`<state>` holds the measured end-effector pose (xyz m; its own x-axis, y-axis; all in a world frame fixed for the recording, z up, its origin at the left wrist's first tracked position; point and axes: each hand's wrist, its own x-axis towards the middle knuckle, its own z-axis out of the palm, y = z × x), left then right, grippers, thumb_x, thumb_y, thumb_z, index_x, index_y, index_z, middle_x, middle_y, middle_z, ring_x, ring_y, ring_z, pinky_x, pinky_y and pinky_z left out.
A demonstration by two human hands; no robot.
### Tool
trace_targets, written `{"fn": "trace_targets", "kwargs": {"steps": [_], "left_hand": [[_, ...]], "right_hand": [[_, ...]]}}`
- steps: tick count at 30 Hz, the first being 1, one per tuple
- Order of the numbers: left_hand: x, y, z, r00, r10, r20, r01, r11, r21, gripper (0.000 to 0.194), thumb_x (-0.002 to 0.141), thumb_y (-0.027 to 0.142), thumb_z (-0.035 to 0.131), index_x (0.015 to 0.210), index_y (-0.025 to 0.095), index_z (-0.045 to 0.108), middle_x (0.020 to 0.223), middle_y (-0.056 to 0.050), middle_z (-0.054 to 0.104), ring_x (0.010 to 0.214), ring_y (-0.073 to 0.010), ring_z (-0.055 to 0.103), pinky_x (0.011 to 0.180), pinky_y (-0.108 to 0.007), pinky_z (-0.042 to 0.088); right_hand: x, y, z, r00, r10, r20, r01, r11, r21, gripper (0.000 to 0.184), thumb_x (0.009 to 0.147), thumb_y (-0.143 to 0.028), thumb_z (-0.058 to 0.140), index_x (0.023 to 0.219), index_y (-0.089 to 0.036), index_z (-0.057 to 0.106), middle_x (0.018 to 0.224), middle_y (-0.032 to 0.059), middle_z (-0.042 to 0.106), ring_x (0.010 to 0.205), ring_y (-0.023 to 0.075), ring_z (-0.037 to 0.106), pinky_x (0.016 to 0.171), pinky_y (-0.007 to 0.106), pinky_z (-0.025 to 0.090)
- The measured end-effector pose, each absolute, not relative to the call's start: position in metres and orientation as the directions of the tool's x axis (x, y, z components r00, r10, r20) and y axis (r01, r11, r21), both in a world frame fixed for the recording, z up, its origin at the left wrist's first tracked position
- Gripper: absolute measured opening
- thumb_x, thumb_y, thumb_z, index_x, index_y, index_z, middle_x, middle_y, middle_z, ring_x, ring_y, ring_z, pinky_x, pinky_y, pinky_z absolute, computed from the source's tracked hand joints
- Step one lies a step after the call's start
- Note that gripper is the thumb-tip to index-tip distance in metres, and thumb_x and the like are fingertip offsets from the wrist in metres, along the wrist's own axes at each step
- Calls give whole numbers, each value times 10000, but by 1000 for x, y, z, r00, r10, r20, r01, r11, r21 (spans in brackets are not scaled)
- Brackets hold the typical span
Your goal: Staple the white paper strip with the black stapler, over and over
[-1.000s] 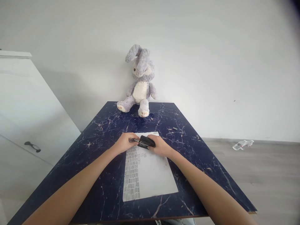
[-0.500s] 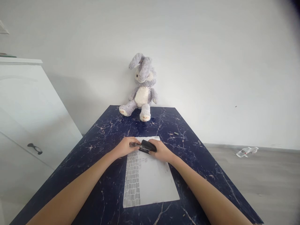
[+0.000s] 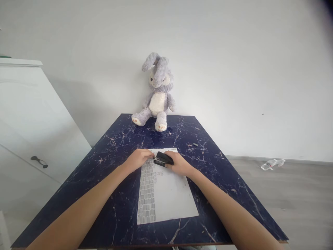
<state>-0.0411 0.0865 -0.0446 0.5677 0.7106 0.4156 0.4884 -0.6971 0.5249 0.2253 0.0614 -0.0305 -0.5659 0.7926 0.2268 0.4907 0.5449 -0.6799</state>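
Note:
In my right hand (image 3: 179, 163) is a black stapler (image 3: 162, 157), its front end pointing left and its jaws spread a little. My fingers wrap its rear end. My left hand (image 3: 139, 159) is closed in a pinch at the stapler's front, where a thin silvery part runs toward the fingertips. What those fingertips grip is too small to make out. Below both hands lies a white sheet of paper (image 3: 174, 198) with a printed, brick-like grey pattern down its left side.
The paper lies on a dark blue marbled table (image 3: 111, 211). A grey plush rabbit (image 3: 158, 100) sits at its far edge against the wall. A small dark piece (image 3: 195, 144) lies right of the paper. A white cabinet (image 3: 33, 114) stands left; clear plastic bottles (image 3: 272, 164) lie on the floor.
The grey metallic piece that showed in my left fingers has mostly gone from sight, and those fingertips now sit at the stapler's front. The whole view has shifted slightly.

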Motion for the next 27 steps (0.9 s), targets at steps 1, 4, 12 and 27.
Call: {"fn": "trace_targets", "kwargs": {"steps": [1, 4, 12, 27], "left_hand": [[-41, 86, -45, 567, 700, 434, 494, -711, 501, 226, 1000, 208, 553, 1009, 219, 778, 1002, -49, 782, 909, -199, 738, 850, -305, 545], [-39, 86, -44, 497, 710, 499, 511, -704, 494, 245, 1024, 222, 509, 989, 203, 750, 965, -54, 759, 877, -187, 716, 825, -299, 535], [-33, 80, -35, 510, 735, 447, 463, -672, 578, 162, 994, 247, 565, 961, 208, 718, 960, -44, 723, 888, -185, 680, 843, -301, 498], [-35, 87, -40, 516, 745, 424, 401, -647, 649, 152, 943, 317, 656, 895, 217, 760, 917, -39, 753, 860, -193, 701, 858, -303, 511]], "right_hand": [[225, 61, -30, -567, 792, 227, 491, 546, -679, 214, 749, -93, 600, 939, -191, 584, 902, 10, 633, 813, 177, 567, 715, 284, 379], [225, 61, -30, -566, 792, 230, 486, 546, -683, 205, 751, -96, 597, 931, -192, 576, 899, 7, 631, 807, 174, 563, 714, 284, 378], [226, 63, -33, -572, 787, 231, 481, 550, -683, 202, 751, -108, 595, 928, -199, 565, 887, 7, 621, 797, 177, 556, 706, 285, 369], [226, 64, -34, -567, 792, 227, 487, 545, -683, 187, 755, -106, 616, 911, -196, 563, 893, 5, 620, 804, 174, 564, 703, 279, 367]]}}
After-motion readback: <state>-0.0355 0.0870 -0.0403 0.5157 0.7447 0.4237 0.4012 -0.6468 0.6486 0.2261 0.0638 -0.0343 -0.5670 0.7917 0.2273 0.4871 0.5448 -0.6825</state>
